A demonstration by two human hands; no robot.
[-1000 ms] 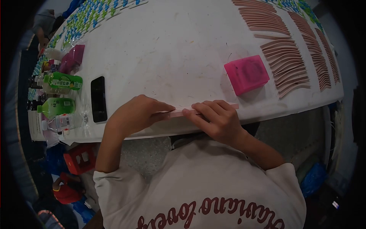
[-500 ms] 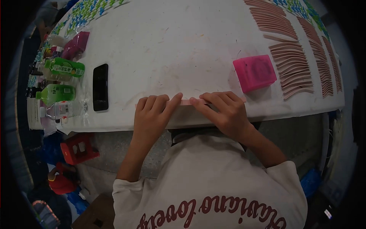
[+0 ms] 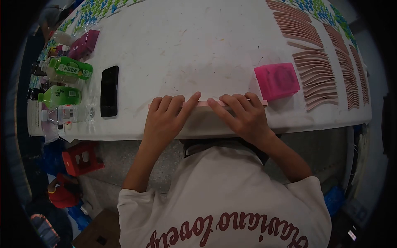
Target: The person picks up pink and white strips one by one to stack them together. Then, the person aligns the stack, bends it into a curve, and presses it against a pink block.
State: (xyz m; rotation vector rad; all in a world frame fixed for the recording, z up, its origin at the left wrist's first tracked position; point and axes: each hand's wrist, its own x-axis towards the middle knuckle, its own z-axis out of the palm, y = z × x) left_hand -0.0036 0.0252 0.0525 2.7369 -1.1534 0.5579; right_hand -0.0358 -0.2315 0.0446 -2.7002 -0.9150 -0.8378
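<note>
A narrow pale pink strip (image 3: pixel 203 103) runs crosswise near the front edge of the white-covered table. My left hand (image 3: pixel 165 118) has its fingers bent over the left part of the strip, thumb stretched toward the middle. Over the right part lies my right hand (image 3: pixel 247 119), fingers curled on the strip and thumb pointing inward. Between the two thumbs a short length of strip shows; most of the rest is hidden beneath my fingers. Just beyond my right hand sits a bright pink block (image 3: pixel 276 80) with a dark mark on its top.
Rows of pinkish strips (image 3: pixel 317 78) lie at the right. A black phone (image 3: pixel 109 91) rests left of my hands. Green bottles (image 3: pixel 60 96), a clear bottle (image 3: pixel 68 114) and magenta blocks (image 3: pixel 87 42) crowd the left edge. Blue and green pieces (image 3: pixel 99 11) cover the far side.
Both hands sit slightly higher in the view, still on the strip; the camera has shifted a little. My grip looks nearly the same.
</note>
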